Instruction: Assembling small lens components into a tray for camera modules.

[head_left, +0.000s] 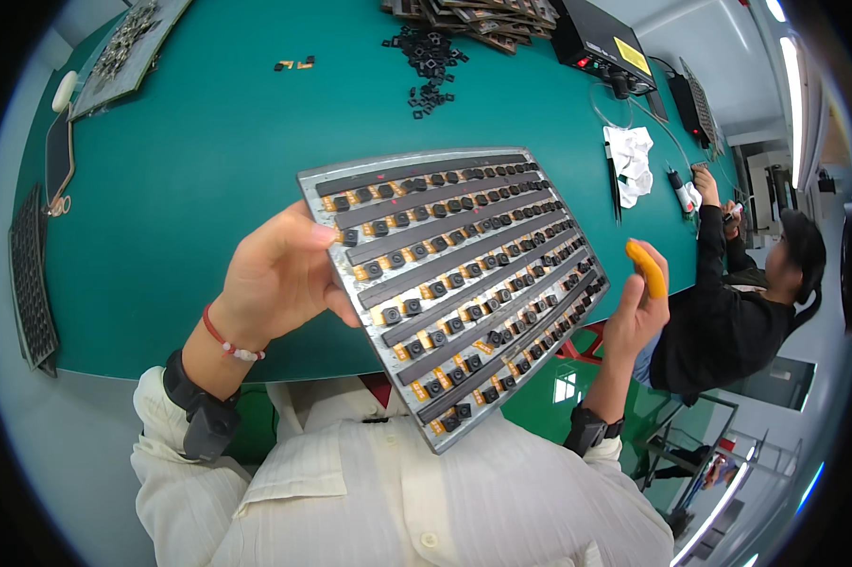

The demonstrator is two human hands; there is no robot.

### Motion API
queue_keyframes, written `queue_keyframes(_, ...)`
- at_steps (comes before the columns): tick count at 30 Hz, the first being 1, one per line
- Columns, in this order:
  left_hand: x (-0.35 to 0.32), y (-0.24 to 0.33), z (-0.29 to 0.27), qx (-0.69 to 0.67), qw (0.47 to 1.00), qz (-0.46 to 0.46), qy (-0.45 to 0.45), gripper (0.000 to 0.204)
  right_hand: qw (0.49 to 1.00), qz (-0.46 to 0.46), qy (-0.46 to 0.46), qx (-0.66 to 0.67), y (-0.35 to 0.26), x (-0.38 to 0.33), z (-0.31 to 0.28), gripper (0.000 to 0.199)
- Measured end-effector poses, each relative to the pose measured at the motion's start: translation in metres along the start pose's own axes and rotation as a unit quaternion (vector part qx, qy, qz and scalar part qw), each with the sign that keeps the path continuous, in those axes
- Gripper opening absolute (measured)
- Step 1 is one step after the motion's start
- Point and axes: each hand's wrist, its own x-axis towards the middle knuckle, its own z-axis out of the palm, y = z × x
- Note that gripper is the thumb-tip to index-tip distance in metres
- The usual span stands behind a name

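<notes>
My left hand (279,274) grips the left edge of a flat grey tray (355,283), thumb on top and fingers underneath. The tray is tilted in front of my chest, over the table's front edge. Across it run dark strips, with rows of small black camera modules (418,251) on orange flex tails between them. Just off the tray's right edge is my right hand (636,307), holding nothing I can see, its thumb and index finger raised and apart. A yellow finger cot (645,268) covers that index finger.
On the green table (256,123) lie loose black parts (428,61), stacked trays (487,19), a black control box (603,47), white wipes (631,161) and tweezers (614,184). A phone (59,151) and scissors (60,204) lie left. A person (738,321) works at right.
</notes>
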Motion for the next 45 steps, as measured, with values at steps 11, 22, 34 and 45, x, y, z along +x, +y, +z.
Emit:
queue_keyframes(11, -0.003, -0.001, -0.004, -0.030, 0.997, 0.008, 0.075, 0.056, 0.931, 0.267, 0.036, 0.245, 0.046, -0.018, 0.023, 0.044)
queue_keyframes(22, -0.007, 0.003, -0.007, -0.052, 0.995, 0.028, 0.086, 0.062, 0.973, 0.214, -0.024, 0.085, 0.028, -0.011, 0.028, 0.023)
queue_keyframes(34, -0.025, 0.024, -0.007, -0.094, 0.985, 0.140, -0.033, 0.065, 0.890, -0.033, -0.349, 0.293, -0.078, 0.044, 0.069, 0.038)
queue_keyframes(45, -0.014, 0.018, -0.006, -0.009, 0.978, 0.206, 0.012, 0.049, 0.772, 0.163, -0.124, 0.602, -0.134, 0.025, 0.165, 0.041)
